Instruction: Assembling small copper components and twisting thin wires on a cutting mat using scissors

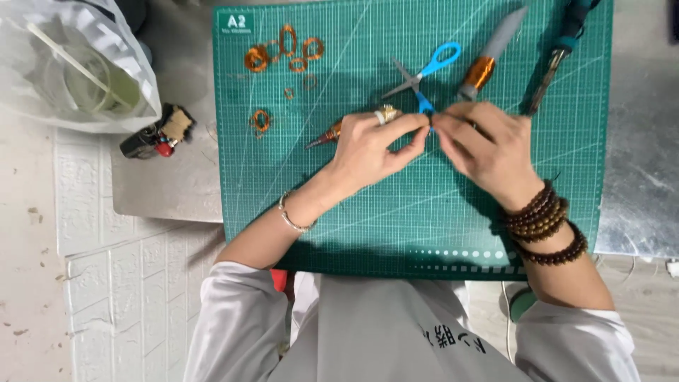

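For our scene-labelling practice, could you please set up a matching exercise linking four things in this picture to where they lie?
Things:
1. scissors
2. copper wire rings
3. plastic bag
4. lighter

Places:
A. off the mat, top left corner of the view
B. on the mat, just above the two hands
C. on the grey sheet, left of the mat
D. on the mat, near its upper left corner

Pairs: 1-B, 2-D, 3-A, 4-C

A clear plastic bag [74, 64] lies at top left, off the cutting mat, with pale coiled material inside. A small white-framed label [235, 22] sits in the green mat's top-left corner.
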